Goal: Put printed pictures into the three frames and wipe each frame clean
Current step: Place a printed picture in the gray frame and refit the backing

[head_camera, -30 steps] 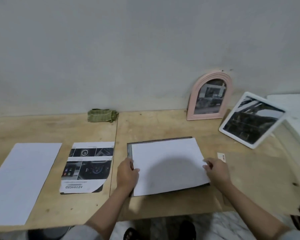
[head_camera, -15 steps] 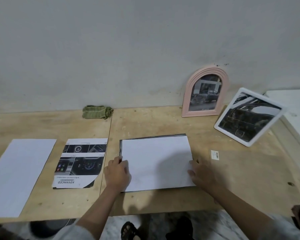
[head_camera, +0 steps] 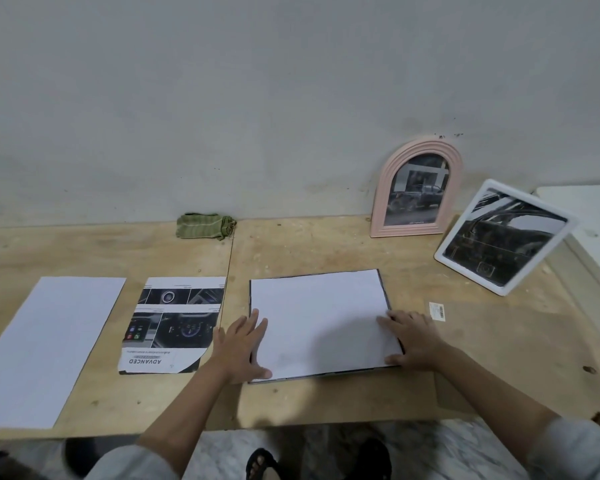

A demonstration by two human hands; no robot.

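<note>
So both flat hands, left hand [head_camera: 240,344] and right hand [head_camera: 413,337], press one white sheet [head_camera: 321,320] over a dark rectangular frame [head_camera: 383,282] (two more frames behind: pink arched frame [head_camera: 416,192], white rectangular frame [head_camera: 503,237]).

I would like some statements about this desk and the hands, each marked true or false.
1. Both hands, left and right, rest flat on the white sheet. True.
2. The pink frame lies flat on the desk. False: it stands against the wall.
3. The green cloth lies near the wall. True.
4. The white frame is empty. False: it holds a dark picture.
5. The printed page is left of the left hand. True.
</note>
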